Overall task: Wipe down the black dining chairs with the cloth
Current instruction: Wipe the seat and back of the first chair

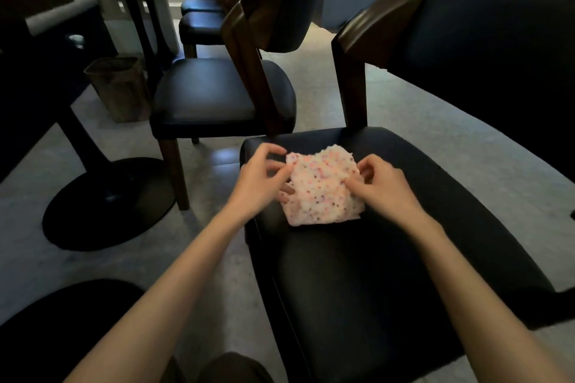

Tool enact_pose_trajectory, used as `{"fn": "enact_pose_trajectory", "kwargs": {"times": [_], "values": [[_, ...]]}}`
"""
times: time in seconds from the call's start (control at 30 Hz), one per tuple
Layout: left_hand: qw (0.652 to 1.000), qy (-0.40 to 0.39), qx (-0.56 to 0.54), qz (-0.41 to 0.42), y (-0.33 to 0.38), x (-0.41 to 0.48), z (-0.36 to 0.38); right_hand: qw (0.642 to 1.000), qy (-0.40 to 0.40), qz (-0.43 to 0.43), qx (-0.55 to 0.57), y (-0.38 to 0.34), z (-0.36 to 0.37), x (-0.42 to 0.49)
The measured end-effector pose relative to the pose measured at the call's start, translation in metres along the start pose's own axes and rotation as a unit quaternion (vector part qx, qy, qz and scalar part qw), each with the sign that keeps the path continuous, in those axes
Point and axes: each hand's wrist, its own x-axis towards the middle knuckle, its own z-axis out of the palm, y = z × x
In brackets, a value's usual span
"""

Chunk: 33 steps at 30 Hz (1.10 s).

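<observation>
Well, on my feed both hands are down on the cloth (pixel 323 190), a white fuzzy piece speckled with pink and purple dots. It lies on the black seat (pixel 373 274) of the nearest chair, spread between the two hands. The left hand (pixel 259 185) has its fingers curled at the cloth's left edge, thumb on top and at least one fingertip tucked beneath the fabric, so it pinches that edge. The right hand (pixel 384 186) is bent much the same way on the opposite edge, thumb and fingers gathering a fold of cloth. Beyond the right hand rises this chair's backrest (pixel 482 40), black padding in a dark wood frame. Beyond the left hand and to its left stands a second black chair (pixel 211 96), with more like it in a row behind. Further left of that hand I see a woven bin (pixel 119 88) and the round black base (pixel 109 202) of a table.
</observation>
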Motion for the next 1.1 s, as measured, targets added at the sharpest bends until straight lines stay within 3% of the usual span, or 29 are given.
{"fn": "enact_pose_trajectory", "kwargs": {"times": [0.03, 0.1, 0.17, 0.27, 0.4, 0.6, 0.67, 0.77, 0.93, 1.0, 1.1], "values": [[0.998, 0.029, 0.053, 0.010, -0.014, 0.000, 0.002, 0.997, 0.035, -0.007, -0.066, 0.001, 0.007, -0.002], [0.982, 0.077, 0.164, 0.045, -0.036, 0.001, 0.001, 0.980, 0.078, -0.103, -0.148, -0.004, 0.022, -0.006], [0.967, 0.090, 0.230, 0.066, -0.049, 0.000, -0.001, 0.963, 0.016, -0.184, -0.198, -0.007, 0.041, -0.003], [0.952, 0.046, 0.301, 0.038, -0.061, -0.002, -0.003, 0.948, -0.119, -0.141, -0.259, -0.002, 0.075, 0.007], [0.939, -0.006, 0.343, -0.020, -0.070, 0.002, -0.003, 0.944, -0.082, -0.209, -0.243, 0.007, 0.088, 0.022], [0.934, -0.010, 0.355, -0.031, -0.067, 0.012, -0.004, 0.941, -0.047, -0.288, -0.173, 0.013, 0.087, 0.046], [0.925, -0.014, 0.380, -0.018, -0.068, 0.014, -0.008, 0.952, -0.043, -0.260, -0.154, 0.020, 0.087, 0.066], [0.915, -0.027, 0.403, -0.005, -0.071, 0.017, -0.014, 0.986, 0.029, -0.119, -0.109, 0.040, 0.076, 0.104], [0.899, -0.019, 0.437, 0.021, -0.077, 0.017, -0.014, 0.975, 0.116, 0.057, -0.181, 0.052, 0.066, 0.141], [0.896, -0.017, 0.443, 0.025, -0.077, 0.016, -0.015, 0.974, 0.093, 0.065, -0.195, 0.046, 0.073, 0.141], [0.895, -0.018, 0.443, 0.036, -0.079, 0.017, -0.020, 0.972, 0.048, -0.007, -0.230, 0.052, 0.075, 0.132]]}}
